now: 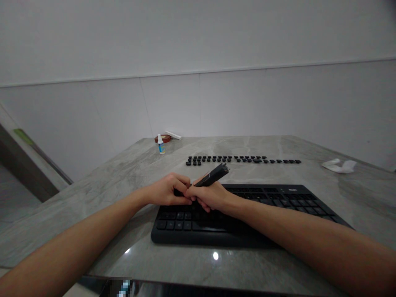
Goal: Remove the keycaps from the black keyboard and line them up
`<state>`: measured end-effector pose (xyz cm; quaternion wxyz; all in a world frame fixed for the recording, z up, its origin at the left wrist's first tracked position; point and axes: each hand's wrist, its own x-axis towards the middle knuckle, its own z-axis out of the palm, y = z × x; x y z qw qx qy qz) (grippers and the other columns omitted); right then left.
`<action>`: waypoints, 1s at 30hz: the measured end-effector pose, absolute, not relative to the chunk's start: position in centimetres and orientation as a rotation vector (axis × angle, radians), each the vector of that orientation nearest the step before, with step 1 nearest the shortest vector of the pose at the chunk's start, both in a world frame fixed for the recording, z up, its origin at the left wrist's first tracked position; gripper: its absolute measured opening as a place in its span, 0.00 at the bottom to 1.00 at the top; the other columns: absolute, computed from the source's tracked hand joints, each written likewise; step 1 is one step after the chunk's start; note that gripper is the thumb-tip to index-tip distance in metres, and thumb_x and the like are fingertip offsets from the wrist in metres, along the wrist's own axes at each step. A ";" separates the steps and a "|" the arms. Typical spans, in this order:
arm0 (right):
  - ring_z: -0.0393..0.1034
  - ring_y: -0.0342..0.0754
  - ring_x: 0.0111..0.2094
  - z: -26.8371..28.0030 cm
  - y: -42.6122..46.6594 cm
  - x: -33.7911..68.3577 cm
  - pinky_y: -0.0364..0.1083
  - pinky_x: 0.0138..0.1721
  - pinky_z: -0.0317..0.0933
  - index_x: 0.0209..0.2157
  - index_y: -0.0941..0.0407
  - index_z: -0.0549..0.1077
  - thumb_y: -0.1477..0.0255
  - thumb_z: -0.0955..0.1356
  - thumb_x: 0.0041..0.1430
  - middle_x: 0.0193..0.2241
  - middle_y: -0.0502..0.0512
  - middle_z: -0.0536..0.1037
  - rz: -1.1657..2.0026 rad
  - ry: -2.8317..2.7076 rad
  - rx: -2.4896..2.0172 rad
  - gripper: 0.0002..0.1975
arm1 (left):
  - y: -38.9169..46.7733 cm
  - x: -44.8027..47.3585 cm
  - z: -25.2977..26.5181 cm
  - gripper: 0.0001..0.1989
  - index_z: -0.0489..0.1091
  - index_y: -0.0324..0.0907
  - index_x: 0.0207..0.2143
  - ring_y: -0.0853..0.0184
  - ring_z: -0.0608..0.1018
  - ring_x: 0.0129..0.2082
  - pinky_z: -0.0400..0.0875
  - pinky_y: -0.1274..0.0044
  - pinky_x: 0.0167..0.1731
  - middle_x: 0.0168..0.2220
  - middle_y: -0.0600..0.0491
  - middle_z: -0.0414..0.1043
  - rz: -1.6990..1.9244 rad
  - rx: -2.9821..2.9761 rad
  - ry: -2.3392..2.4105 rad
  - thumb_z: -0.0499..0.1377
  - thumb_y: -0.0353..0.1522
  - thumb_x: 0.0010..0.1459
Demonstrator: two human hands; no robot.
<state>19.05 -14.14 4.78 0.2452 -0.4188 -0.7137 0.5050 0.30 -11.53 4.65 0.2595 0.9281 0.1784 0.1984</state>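
Keyboard (247,214): black, lying flat on the grey table (278,144), near its front edge, under both hands. Right hand (210,197) is gripping a dark tool (213,176), fingers closed around it, its far end tilting up and away, seemingly to lever at the keys. Left hand (168,189) is curling beside it, fingertips pressing down at the upper-left keys, apparently steadying the spot. Loose keycaps (241,159) are sitting in rows behind. Spray bottle (160,145) is standing far left; white cloth (338,166) is lying far right.

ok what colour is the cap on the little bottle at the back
White cap on the small bottle, seen in the head view.
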 end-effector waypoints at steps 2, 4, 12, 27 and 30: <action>0.53 0.37 0.09 4.7 -14.1 19.1 0.38 0.12 0.48 0.16 0.58 0.64 0.73 0.64 0.49 0.07 0.44 0.61 1.355 -1.957 -1.142 0.10 | -11.5 0.3 4.7 0.06 0.77 0.38 0.30 0.71 0.74 0.31 0.67 0.81 0.33 0.31 0.51 0.72 0.545 2.525 0.480 0.62 0.30 0.58; 0.54 0.38 0.09 4.6 -14.1 19.2 0.38 0.11 0.49 0.17 0.58 0.65 0.72 0.64 0.48 0.07 0.44 0.61 1.353 -1.953 -1.141 0.09 | -11.5 0.4 4.7 0.06 0.77 0.37 0.29 0.72 0.74 0.31 0.67 0.81 0.33 0.30 0.51 0.71 0.543 2.531 0.470 0.62 0.30 0.58; 0.54 0.38 0.09 4.1 -13.7 19.1 0.38 0.11 0.47 0.14 0.57 0.61 0.72 0.65 0.46 0.06 0.45 0.60 1.333 -1.940 -1.127 0.11 | -11.8 0.6 4.9 0.07 0.76 0.37 0.28 0.72 0.73 0.30 0.67 0.81 0.33 0.30 0.51 0.71 0.553 2.534 0.466 0.62 0.29 0.58; 0.54 0.39 0.08 3.5 -14.0 18.5 0.38 0.10 0.47 0.13 0.57 0.64 0.74 0.63 0.44 0.06 0.45 0.60 1.264 -1.898 -1.149 0.09 | -11.4 0.5 4.5 0.08 0.79 0.39 0.33 0.72 0.71 0.29 0.66 0.80 0.31 0.29 0.51 0.68 0.525 2.586 0.451 0.61 0.32 0.60; 0.54 0.38 0.09 3.5 -14.1 18.4 0.37 0.11 0.47 0.13 0.57 0.64 0.76 0.63 0.43 0.06 0.45 0.60 1.265 -1.867 -1.149 0.09 | -11.4 0.5 4.5 0.08 0.79 0.38 0.32 0.72 0.71 0.29 0.65 0.80 0.31 0.29 0.51 0.68 0.533 2.583 0.441 0.61 0.31 0.60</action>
